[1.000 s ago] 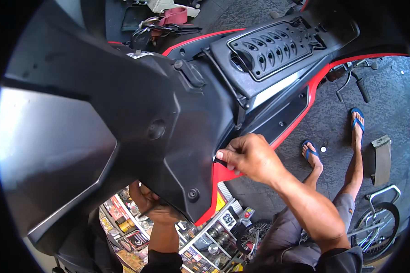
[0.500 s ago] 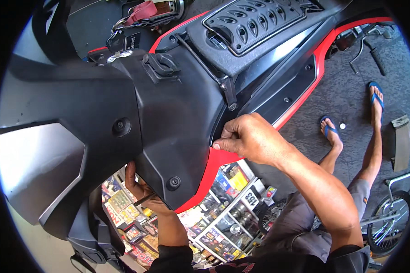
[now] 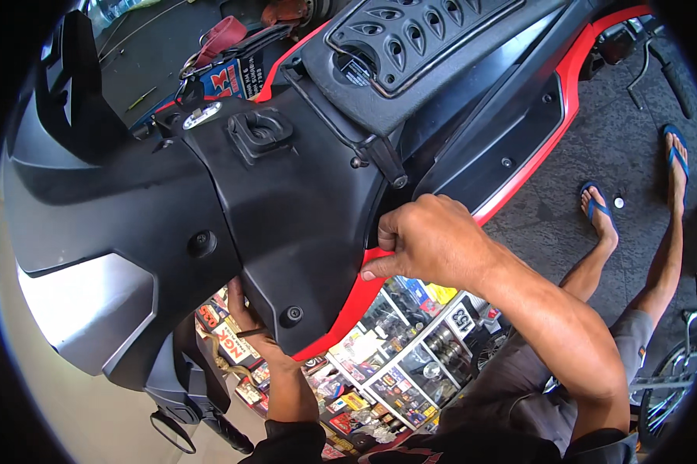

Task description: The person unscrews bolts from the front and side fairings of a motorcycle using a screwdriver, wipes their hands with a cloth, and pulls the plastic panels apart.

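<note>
The black front body panel (image 3: 294,201) of a scooter, with a screw at its lower tip, lies in front of me. A red trim panel (image 3: 346,309) runs along its right edge. My right hand (image 3: 433,240) is closed on the upper part of this red trim, the thumb against its outer face and bent fingers at the seam with the black panel. My left hand (image 3: 265,340) reaches up behind the panel's lower left edge. One finger shows along that edge, a short dark strip crosses the hand, and the other fingers are hidden.
A black seat-like cover with a rack (image 3: 410,46) lies at the top. A grey side panel (image 3: 89,298) is at left. Below stands a glass display case (image 3: 414,371) with packaged parts. At right are another person's legs in sandals (image 3: 596,205) and a wheel (image 3: 669,406).
The view has shifted, so the scooter sits differently in it. My right thumb has slid down from the black panel's corner onto the red trim. My left hand stays behind the panel.
</note>
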Motion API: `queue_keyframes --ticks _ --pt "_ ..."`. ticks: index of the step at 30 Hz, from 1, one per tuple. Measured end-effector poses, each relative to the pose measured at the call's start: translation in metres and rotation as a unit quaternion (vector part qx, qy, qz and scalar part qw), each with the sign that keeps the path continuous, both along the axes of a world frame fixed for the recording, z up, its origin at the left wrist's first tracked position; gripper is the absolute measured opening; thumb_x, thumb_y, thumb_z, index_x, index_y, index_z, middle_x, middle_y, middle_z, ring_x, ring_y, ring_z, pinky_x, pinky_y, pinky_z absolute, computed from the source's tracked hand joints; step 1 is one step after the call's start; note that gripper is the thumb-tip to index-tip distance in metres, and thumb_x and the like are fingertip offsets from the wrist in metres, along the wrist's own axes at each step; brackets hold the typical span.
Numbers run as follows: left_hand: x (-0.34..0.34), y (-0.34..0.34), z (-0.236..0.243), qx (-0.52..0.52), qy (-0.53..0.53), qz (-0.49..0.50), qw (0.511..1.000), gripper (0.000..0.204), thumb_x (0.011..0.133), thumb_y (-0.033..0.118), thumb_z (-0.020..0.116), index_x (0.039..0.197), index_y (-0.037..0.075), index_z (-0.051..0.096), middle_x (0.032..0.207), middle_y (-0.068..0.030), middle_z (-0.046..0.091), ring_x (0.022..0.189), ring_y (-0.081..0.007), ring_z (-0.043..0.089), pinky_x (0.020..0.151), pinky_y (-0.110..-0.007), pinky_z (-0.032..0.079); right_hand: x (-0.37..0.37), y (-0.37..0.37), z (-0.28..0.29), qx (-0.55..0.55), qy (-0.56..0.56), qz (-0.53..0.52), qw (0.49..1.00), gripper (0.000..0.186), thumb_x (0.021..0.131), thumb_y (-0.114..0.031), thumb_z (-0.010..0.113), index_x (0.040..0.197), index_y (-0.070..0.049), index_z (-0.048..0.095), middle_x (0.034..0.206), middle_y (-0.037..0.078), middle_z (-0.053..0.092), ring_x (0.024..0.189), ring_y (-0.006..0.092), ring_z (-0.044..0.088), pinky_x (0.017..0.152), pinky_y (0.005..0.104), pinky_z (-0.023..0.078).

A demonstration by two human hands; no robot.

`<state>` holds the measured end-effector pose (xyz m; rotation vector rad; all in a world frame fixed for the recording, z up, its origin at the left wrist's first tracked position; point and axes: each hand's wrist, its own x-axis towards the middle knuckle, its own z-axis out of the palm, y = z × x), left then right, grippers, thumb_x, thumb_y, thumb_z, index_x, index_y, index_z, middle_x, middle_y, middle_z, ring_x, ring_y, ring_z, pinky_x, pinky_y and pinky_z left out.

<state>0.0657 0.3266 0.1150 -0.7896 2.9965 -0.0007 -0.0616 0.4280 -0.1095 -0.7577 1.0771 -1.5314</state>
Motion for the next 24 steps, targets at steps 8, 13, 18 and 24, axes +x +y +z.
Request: queue_keyframes --ticks 8,13,18,24 --pt "-0.015 0.029 -0.009 0.091 0.062 0.025 0.994 0.132 0.054 0.063 0.087 0.149 0.001 0.019 0.14 -0.0204 0.041 0.126 -0.032 0.048 0.103 -0.043 0.044 -0.012 -0.006 0.002 0.016 0.002 0.037 0.999 0.044 0.065 -0.045 0.084 0.071 -0.004 0.07 0.069 0.016 0.067 0.075 0.0336 0.068 0.067 0.0439 0.051" --pt "-0.012 0.033 -0.008 0.097 0.056 0.061 0.992 0.133 0.054 0.068 0.084 0.149 0.0 0.02 0.147 -0.0192 0.033 0.134 -0.0319 0.039 0.109 -0.045 0.036 0.003 0.003 -0.004 -0.028 -0.045 -0.049 0.997 0.028 0.076 -0.029 0.077 0.08 -0.003 0.068 0.071 0.016 0.067 0.073 0.0356 0.067 0.066 0.0452 0.051" --pt "-0.007 0.037 -0.02 0.154 0.123 0.078 0.977 0.134 0.055 0.057 0.09 0.15 -0.001 0.016 0.142 -0.0194 0.038 0.127 -0.0304 0.047 0.103 -0.043 0.043 0.028 0.035 -0.001 -0.053 0.012 -0.243 0.968 0.009 0.078 -0.008 0.07 0.082 -0.002 0.065 0.076 0.014 0.066 0.07 0.0326 0.064 0.063 0.0421 0.051" --pt "0.026 0.102 -0.046 0.254 0.317 0.229 0.885 0.075 0.091 0.041 0.067 0.136 0.004 0.02 0.096 -0.0159 0.061 0.072 -0.022 0.063 0.067 -0.036 0.055 0.042 0.094 0.01 -0.078 0.011 -0.022 0.997 0.046 0.073 -0.013 0.073 0.115 0.0 0.062 0.105 0.018 0.065 0.094 0.0333 0.063 0.083 0.0421 0.052"
